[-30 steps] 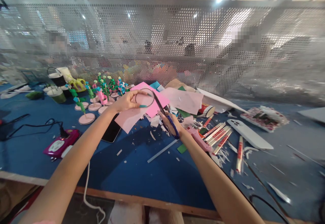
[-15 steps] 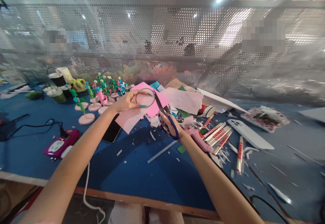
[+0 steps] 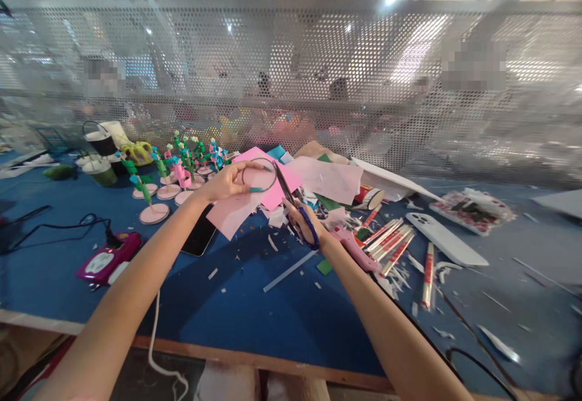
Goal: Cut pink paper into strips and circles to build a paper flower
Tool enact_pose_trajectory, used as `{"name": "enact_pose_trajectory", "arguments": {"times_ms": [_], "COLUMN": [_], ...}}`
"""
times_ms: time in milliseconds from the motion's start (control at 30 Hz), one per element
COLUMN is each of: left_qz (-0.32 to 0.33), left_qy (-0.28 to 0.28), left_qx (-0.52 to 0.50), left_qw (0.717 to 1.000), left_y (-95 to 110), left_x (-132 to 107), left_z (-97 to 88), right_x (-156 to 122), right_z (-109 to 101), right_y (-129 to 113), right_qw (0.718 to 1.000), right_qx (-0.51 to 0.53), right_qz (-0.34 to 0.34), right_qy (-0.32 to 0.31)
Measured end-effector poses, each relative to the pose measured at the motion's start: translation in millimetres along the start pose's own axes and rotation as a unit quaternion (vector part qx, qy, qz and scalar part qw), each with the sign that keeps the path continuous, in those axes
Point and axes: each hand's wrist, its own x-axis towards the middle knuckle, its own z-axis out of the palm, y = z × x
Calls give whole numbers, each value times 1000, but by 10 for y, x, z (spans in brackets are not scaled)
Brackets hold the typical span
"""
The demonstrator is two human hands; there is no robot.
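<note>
My left hand (image 3: 227, 184) pinches a sheet of pale pink paper (image 3: 231, 216) together with a thin dark ring (image 3: 266, 190), whose inside shows pink. Thumb and fingertips lie over the ring's left part. In my right hand (image 3: 305, 214) are scissors (image 3: 282, 184) with dark blades and blue handles. Their blades point up and away, with the tips at the ring's right edge. Whether the blades touch the paper there, I cannot tell. Behind the ring lies brighter pink paper (image 3: 286, 181).
Small flower models (image 3: 153, 213) on round pink bases stand left. A black phone (image 3: 200, 234) and a purple power adapter (image 3: 109, 258) lie nearer. Rightward are a pink glue gun (image 3: 357, 249), red-and-white sticks (image 3: 391, 240) and a white phone (image 3: 448, 240). A perforated metal screen (image 3: 291, 55) rises behind.
Almost nothing differs. Both hands, the ring and the scissors keep their places; the whole view has shifted very slightly.
</note>
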Motion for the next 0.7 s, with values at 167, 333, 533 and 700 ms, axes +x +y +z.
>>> {"name": "enact_pose_trajectory", "arguments": {"times_ms": [167,333,533,700], "left_qz": [-13,-14,-9,-5], "left_qy": [5,3,-2,-6], "left_qx": [-5,-15,-16,-19], "left_qw": [1000,1000,1000,1000], "left_y": [29,44,60,57], "left_x": [-1,3,10,5], "left_z": [12,22,27,23], "right_x": [-1,-5,8,25], "right_z": [-11,-9,-26,-40], "right_y": [-18,-22,-58,-35], "right_qw": [1000,1000,1000,1000], "right_qx": [4,14,12,-10], "right_qz": [-11,-8,-18,-25], "right_qy": [-6,-8,-11,-12]}}
